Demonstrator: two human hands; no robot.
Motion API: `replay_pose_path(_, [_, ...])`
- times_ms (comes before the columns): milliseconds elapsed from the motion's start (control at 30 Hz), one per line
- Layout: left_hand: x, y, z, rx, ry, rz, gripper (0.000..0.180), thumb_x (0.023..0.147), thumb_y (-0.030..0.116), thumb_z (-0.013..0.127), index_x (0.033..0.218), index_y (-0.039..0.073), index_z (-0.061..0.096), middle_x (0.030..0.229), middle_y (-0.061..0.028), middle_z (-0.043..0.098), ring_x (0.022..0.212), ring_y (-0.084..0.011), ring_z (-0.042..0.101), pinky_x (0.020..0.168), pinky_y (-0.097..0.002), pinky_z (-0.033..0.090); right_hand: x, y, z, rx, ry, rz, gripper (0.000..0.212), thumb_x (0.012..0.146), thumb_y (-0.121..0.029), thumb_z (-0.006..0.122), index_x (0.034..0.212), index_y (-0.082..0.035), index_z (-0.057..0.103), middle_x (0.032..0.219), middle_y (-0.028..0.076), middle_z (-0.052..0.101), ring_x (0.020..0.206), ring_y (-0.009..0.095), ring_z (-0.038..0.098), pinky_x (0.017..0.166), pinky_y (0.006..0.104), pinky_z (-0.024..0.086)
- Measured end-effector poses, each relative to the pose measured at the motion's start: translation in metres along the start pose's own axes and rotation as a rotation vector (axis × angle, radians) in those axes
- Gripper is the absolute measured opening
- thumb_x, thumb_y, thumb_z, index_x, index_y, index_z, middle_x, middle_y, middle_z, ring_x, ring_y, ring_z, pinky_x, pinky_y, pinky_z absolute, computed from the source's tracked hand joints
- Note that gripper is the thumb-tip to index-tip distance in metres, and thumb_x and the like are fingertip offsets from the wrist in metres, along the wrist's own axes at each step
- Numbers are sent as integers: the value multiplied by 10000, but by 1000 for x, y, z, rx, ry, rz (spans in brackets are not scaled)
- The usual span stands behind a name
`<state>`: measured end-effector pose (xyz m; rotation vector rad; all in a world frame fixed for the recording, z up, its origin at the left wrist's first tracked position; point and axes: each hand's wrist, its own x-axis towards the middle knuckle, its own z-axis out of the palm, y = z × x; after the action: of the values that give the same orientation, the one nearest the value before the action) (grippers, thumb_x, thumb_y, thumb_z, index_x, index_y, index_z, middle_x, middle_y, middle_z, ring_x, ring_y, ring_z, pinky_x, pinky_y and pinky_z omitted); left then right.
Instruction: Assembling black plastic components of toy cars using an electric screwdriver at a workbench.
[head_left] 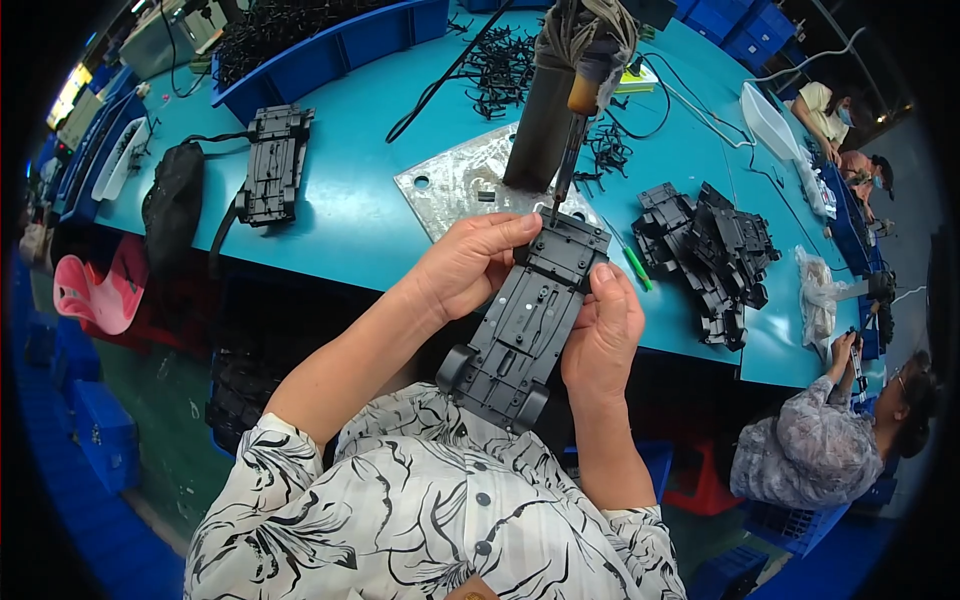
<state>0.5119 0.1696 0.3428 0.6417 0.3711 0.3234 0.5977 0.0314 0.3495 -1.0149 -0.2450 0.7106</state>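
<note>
A black plastic toy-car chassis (530,315) is held tilted in front of me, its far end over the table edge and two wheels at its near end. My left hand (468,262) grips its far left side, thumb on top. Along the right side, my right hand (605,325) is closed on it, thumb upward. An iron-like tool (572,160) with a brown handle points down from above, its tip at the chassis's far left corner; whether it touches cannot be told. Behind stands a dark metal post (537,130) on a metal plate (450,180).
Several black chassis (705,255) are piled at right, beside a green pen (636,268). Another chassis (274,165) lies left near a black bag (172,200). Loose black parts (500,70) and a blue bin (350,58) are farther back. A co-worker (815,450) sits at right.
</note>
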Motion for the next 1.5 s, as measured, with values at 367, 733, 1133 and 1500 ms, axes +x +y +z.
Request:
replay_pose_path(367, [-3, 4, 4, 9, 7, -10, 291, 896, 228, 650, 1040, -21, 609, 935, -72, 654, 834, -136, 634, 766, -282, 548, -2, -2, 3, 39, 9, -5, 246, 910, -178, 582, 1038, 30, 550, 932, 72, 619, 788, 113, 597, 707, 238, 498])
replay_pose_path(733, [-4, 7, 8, 8, 17, -39, 298, 892, 238, 654, 1038, -19, 616, 925, -72, 665, 810, -133, 648, 747, -286, 563, -2, -3, 5, 77, 32, 6, 267, 890, -167, 631, 1052, 34, 563, 878, 25, 610, 693, 52, 522, 617, 188, 424])
replay_pose_path(1133, [-4, 5, 7, 6, 26, -38, 309, 898, 248, 647, 1041, -24, 611, 938, -78, 665, 822, -135, 653, 744, -283, 564, -3, -1, 4, 83, 40, -4, 272, 886, -161, 635, 1056, 36, 557, 882, 16, 601, 695, 44, 494, 623, 185, 406])
replay_pose_path(1500, [-6, 7, 4, 5, 18, -52, 300, 891, 237, 656, 1030, -25, 607, 949, -83, 659, 835, -141, 645, 765, -296, 557, -6, -1, 4, 85, 32, 6, 294, 894, -170, 624, 1078, 46, 547, 927, 50, 613, 763, 90, 555, 695, 227, 456])
